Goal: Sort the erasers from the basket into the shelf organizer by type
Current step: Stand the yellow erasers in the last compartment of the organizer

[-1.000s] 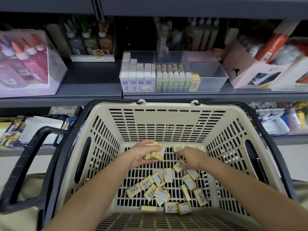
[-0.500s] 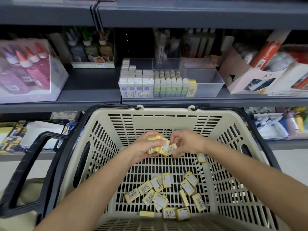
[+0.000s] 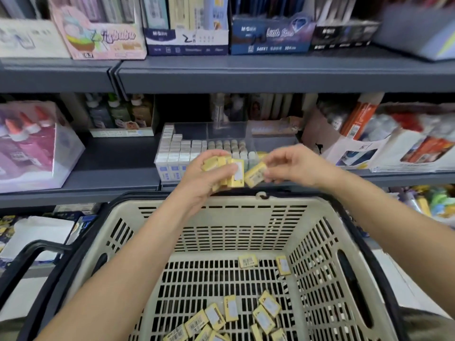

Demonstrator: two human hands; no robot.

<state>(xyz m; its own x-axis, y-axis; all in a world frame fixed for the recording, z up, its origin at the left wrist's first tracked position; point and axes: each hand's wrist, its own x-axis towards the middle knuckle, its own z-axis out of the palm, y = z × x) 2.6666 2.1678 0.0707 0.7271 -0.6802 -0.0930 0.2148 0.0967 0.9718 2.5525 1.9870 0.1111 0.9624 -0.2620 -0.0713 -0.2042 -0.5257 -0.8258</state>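
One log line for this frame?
left hand: holds stack of yellow boxed erasers | right hand: pinches single yellow eraser | beige plastic basket: holds loose erasers

Pink box (image 3: 98, 33) reads "0.7"; blue box (image 3: 270, 38) "M&G".

Both our forearms reach fwd and upward, bare, converging so the hands sit side by side. Our L hand (image 3: 206, 175) has thumb and fingers curled round a stack of yellow erasers (image 3: 232, 172). Our R hand (image 3: 293, 166) pinches a single yellow eraser (image 3: 254, 177) btw thumb and fingertips, just beside the L.
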